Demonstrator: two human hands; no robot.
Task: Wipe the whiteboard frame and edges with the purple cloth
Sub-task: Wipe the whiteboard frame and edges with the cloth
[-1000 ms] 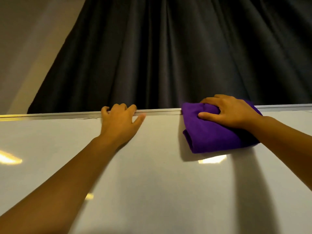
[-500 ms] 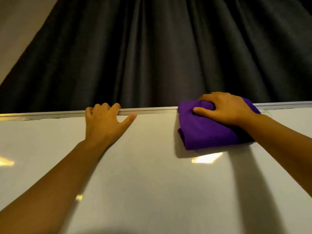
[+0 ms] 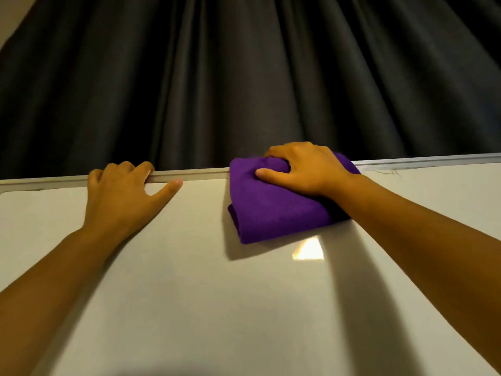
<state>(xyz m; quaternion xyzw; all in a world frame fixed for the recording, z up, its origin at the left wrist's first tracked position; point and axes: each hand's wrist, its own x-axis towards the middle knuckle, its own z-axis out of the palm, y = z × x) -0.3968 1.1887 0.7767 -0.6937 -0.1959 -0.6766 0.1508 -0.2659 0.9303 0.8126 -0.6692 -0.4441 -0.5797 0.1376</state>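
The whiteboard (image 3: pixel 244 308) fills the lower half of the view, with its silver top frame (image 3: pixel 198 175) running across the middle. A folded purple cloth (image 3: pixel 271 210) drapes over that top frame right of centre. My right hand (image 3: pixel 303 169) grips the cloth on the frame, fingers curled over the top edge and thumb pressed into the fabric. My left hand (image 3: pixel 122 194) holds the top frame further left, fingers hooked over the edge, thumb lying on the board face.
A dark pleated curtain (image 3: pixel 244 77) hangs right behind the board. A bright light reflection (image 3: pixel 309 249) shows on the board below the cloth. A strip of beige wall (image 3: pixel 10 12) appears at the top left.
My right hand has slid the cloth a little left along the top frame. My left hand has shifted left along the frame too, and the view has panned slightly.
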